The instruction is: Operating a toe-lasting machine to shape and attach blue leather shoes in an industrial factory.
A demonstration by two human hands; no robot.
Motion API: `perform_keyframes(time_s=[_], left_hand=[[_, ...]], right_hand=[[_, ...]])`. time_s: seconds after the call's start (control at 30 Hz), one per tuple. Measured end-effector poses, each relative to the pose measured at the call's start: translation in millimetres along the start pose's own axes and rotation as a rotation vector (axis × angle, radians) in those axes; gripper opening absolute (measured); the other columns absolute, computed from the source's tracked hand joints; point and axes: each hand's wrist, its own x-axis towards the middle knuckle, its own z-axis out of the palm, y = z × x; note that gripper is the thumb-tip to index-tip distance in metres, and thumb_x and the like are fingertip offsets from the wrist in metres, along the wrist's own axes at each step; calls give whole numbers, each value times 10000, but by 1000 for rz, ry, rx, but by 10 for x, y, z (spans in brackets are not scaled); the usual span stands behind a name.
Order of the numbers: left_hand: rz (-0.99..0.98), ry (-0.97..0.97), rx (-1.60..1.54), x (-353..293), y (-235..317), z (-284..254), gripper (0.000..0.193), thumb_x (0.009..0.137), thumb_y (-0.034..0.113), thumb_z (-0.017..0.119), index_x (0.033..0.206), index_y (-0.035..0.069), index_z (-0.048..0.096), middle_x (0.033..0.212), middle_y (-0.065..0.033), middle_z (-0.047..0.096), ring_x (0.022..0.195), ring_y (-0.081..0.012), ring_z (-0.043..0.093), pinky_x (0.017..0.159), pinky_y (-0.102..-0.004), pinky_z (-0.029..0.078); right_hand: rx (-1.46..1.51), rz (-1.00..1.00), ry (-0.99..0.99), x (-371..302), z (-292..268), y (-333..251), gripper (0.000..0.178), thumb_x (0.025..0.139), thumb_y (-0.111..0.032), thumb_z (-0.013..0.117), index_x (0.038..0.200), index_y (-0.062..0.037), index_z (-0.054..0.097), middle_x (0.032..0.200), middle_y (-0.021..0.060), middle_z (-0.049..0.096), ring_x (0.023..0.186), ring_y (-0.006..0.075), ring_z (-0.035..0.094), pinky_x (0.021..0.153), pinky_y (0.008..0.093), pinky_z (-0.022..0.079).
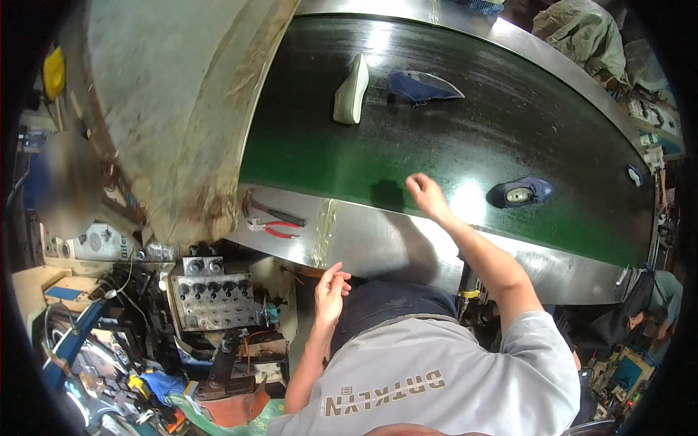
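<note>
My left hand point(331, 294) hangs by my waist, near the steel ledge of the conveyor, with its fingers bent, slightly apart and holding nothing. Above the green belt point(327, 156), my right hand point(427, 195) is curled closed, and nothing shows in it. Right of it on the belt lies a dark blue shoe point(539, 191) with a pale insert in its opening. Farther back are a whitish shoe last point(350, 94) and a blue shoe upper point(420, 87), apart from each other. Neither hand touches these things.
A hammer point(273, 211) and red-handled pliers point(276, 229) lie on the steel ledge point(363, 247), left of a tape strip. A large cloth-covered hood point(182, 94) stands at the left, above a machine control panel point(216, 299). Another small shoe piece point(634, 175) sits at the belt's right end.
</note>
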Motion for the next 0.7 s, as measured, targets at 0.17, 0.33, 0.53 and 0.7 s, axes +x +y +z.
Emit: perform_keyframes(time_s=[0.17,0.33,0.53,0.7], left_hand=[[1,-8,55,102,187,151,298,1007,104,485,1276,-2,557,988,-68,647,758,-95,583,681,-237,492],[0,-20,36,287,426,286,277,995,126,519,1236,12,595,973,-59,659,762,-85,579,680,-233,481],[80,-85,86,598,847,414,291,992,105,521,1259,3,576,1029,-70,652,834,-103,590,753,-234,480],[332,75,250,822,1064,576,443,943,157,626,1342,15,497,1201,-92,578,1126,-182,526,1017,-332,385]], right_hand=[[-159,-419,167,1315,-396,-414,208,886,-208,601,932,-11,653,1024,197,653,1009,348,618,898,427,478],[-550,-523,446,2387,-517,-412,306,875,-365,632,980,-100,740,1420,231,441,1320,415,383,1116,541,260],[-579,-418,135,2363,-512,-558,441,936,-350,550,686,-8,674,712,206,650,739,385,648,820,477,486],[-349,-884,-422,1048,-115,-1206,413,879,-238,577,528,-20,571,559,196,563,545,388,576,560,459,496]])
